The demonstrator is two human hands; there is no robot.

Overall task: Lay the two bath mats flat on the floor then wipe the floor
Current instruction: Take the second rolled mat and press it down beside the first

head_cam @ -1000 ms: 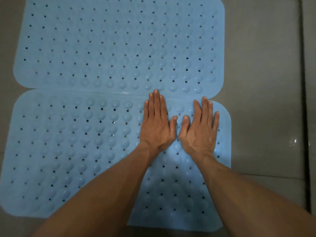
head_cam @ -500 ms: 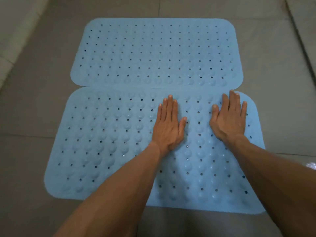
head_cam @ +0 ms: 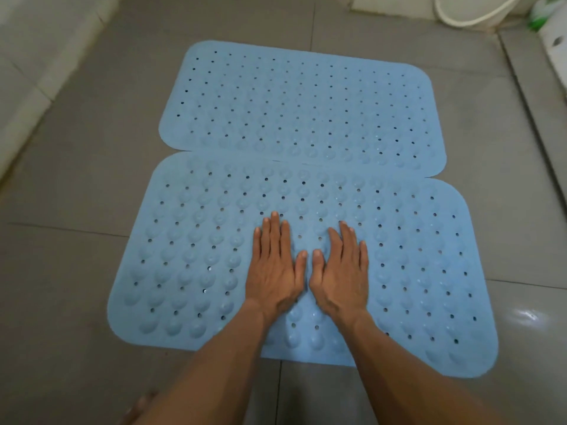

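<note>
Mats: two pale blue bath mats, both spread flat on the floor [head_cam: 76, 148], and what a neat pair they make!
Near mat [head_cam: 190, 256]: sits at 6 o'clock of the scene, suction bumps facing up, long side running left to right.
Far mat [head_cam: 303, 108]: lies at 12 o'clock of the near one, long edges meeting, its near edge seems to lap slightly over along the seam.
Left hand [head_cam: 273, 271]: palm down on the near mat, fingers straight and pressed flat, gripping nothing.
Right hand [head_cam: 340, 274]: right beside it at 3 o'clock, also palm down, fingers straight and together, holding nothing.
Thumbs: the two tips nearly touch in the middle of the mat.
Floor: grey tiles with dark grout lines, a wet shine at 4 o'clock just off the near mat's right edge.
Basin [head_cam: 472, 10]: a pale round rim up at 1 o'clock, well apart from the mats.
Foot [head_cam: 141, 406]: toes peek in at 7 o'clock, blurred.
</note>
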